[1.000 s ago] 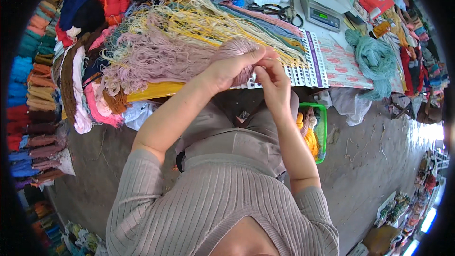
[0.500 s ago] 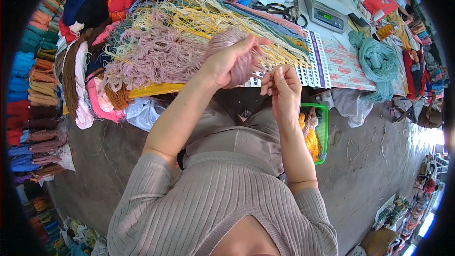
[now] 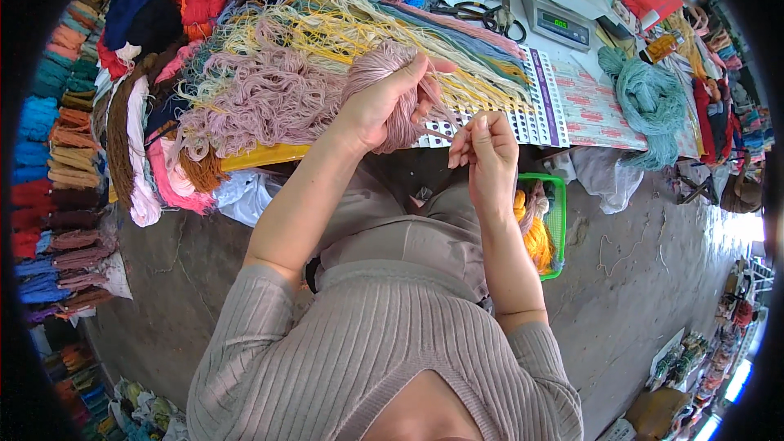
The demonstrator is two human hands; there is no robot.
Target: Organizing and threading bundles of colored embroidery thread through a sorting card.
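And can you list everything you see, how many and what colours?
Yarn bundle: one, pale mauve, in the left hand
Loose yarn: uncountable, mauve, yellow, cream, blue, green, across the table
Table: one, white where bare, in front
Cards with holes: count unclear, white and purple, beside the loose yarn
Scissors: one pair, black, behind the loose yarn
Scale: one, grey, upper right
Skein: one, teal, table's right side
Basket: one, green, lower right of the table
Other skeins: many, mixed colours, left and back
Floor: one, grey, below
Sweater: one, grey-brown, worn
Left hand: one, bare, around the bundle
Right hand: one, bare, right of the bundle
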